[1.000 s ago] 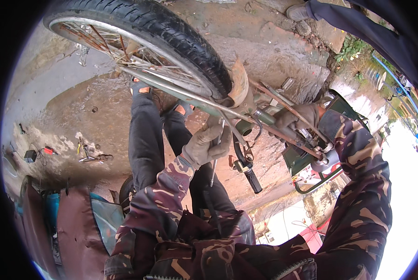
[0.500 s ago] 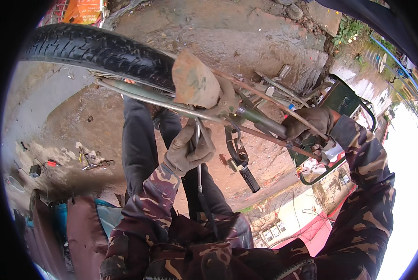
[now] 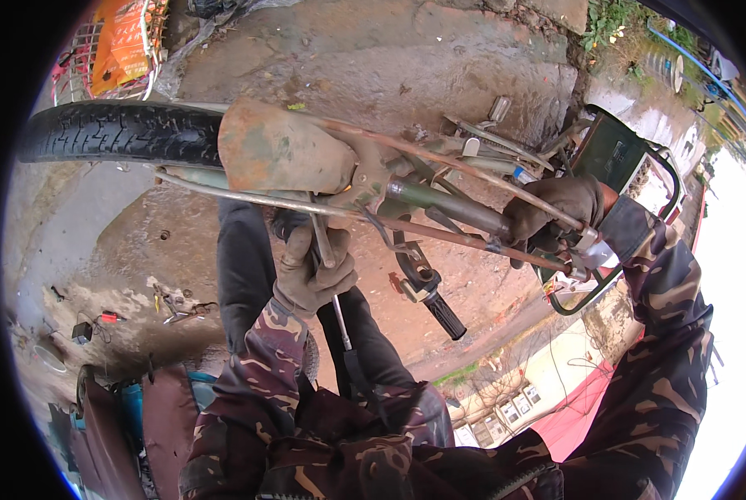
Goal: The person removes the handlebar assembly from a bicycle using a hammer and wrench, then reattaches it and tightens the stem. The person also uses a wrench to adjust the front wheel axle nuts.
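A wheel with a black tyre [image 3: 131, 133] and a worn, rust-stained mudguard [image 3: 285, 154] lies across the view. Attached to it are a green tube [image 3: 448, 207] and two long rusty rods [image 3: 439, 237]. Just below the mudguard, my gloved left hand [image 3: 314, 271] is closed around a metal bar [image 3: 323, 237]; a thin rod [image 3: 342, 325] shows below the fist. My gloved right hand [image 3: 560, 204] wraps round the tube's far right end, between the rusty rods. Its fingertips are partly hidden.
A handlebar with a black grip [image 3: 445, 318] hangs below the rods. At right stands a dark green carrier [image 3: 613, 158] with a tubular frame. Loose tools [image 3: 177, 307] lie on the ground at left, near brown covers [image 3: 169, 404]. An orange-lined basket [image 3: 116, 50] is at upper left.
The mudguard has shifted left, and the tyre's left part sits lower. My left hand has moved left with the bar, which tilts more. My right hand keeps its grip, nearly in place.
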`<action>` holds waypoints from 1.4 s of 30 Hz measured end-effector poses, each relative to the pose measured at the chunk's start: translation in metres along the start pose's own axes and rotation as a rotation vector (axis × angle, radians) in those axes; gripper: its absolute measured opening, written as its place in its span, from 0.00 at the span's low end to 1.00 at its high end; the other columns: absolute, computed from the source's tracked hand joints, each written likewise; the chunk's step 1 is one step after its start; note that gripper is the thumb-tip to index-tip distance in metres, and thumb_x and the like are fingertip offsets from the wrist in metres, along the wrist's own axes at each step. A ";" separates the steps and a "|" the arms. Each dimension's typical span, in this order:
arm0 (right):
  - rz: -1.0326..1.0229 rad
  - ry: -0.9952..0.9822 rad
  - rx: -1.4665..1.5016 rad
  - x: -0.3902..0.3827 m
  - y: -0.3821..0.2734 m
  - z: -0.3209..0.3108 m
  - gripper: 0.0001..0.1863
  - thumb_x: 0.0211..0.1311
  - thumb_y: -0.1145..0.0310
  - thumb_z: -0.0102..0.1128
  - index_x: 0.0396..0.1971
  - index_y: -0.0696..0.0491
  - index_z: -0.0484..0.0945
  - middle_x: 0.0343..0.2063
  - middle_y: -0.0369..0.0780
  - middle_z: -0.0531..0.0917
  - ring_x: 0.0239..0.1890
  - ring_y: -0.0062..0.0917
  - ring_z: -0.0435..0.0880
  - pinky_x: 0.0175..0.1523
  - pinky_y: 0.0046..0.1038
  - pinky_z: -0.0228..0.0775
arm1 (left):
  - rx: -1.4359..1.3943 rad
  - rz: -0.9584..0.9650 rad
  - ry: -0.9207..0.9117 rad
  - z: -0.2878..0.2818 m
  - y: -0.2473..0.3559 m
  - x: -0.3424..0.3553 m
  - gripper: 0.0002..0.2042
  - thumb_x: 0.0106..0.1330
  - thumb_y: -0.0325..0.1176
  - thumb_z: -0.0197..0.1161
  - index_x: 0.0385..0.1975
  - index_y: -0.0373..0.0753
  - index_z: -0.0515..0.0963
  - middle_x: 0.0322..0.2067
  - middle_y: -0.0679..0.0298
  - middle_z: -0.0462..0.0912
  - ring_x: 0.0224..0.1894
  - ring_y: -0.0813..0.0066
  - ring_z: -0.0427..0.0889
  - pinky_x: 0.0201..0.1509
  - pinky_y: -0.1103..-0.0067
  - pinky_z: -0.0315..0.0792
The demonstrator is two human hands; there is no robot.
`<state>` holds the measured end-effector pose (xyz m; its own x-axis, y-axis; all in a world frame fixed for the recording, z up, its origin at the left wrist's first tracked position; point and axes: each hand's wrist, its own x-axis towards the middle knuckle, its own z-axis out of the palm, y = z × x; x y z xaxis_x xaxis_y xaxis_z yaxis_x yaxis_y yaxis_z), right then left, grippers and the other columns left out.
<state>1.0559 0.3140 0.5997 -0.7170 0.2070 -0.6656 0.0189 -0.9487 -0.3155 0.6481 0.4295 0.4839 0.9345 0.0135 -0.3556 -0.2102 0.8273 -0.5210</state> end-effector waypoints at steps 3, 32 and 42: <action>0.307 0.073 0.129 -0.007 -0.005 0.000 0.17 0.68 0.66 0.66 0.52 0.59 0.81 0.43 0.46 0.85 0.37 0.30 0.83 0.39 0.32 0.76 | 0.042 -0.019 -0.015 -0.001 0.002 0.001 0.16 0.80 0.45 0.53 0.28 0.47 0.72 0.22 0.65 0.72 0.14 0.83 0.64 0.18 0.81 0.57; -0.695 0.912 0.750 -0.004 -0.044 0.015 0.21 0.83 0.63 0.47 0.68 0.56 0.72 0.53 0.41 0.86 0.37 0.18 0.82 0.38 0.20 0.71 | 0.181 0.098 0.186 -0.065 0.024 0.055 0.24 0.78 0.57 0.52 0.52 0.39 0.78 0.22 0.69 0.72 0.11 0.86 0.58 0.15 0.85 0.53; -0.883 0.883 0.879 0.010 -0.039 0.033 0.20 0.80 0.64 0.52 0.65 0.55 0.74 0.54 0.41 0.86 0.40 0.21 0.85 0.40 0.22 0.75 | 0.186 0.087 0.101 -0.072 0.040 0.074 0.24 0.79 0.55 0.51 0.54 0.38 0.78 0.24 0.66 0.71 0.13 0.84 0.60 0.15 0.85 0.55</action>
<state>1.0253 0.3451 0.6277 0.3608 0.5344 -0.7644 -0.8135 -0.2206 -0.5382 0.6886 0.4237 0.3808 0.8797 0.0412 -0.4737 -0.2240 0.9147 -0.3364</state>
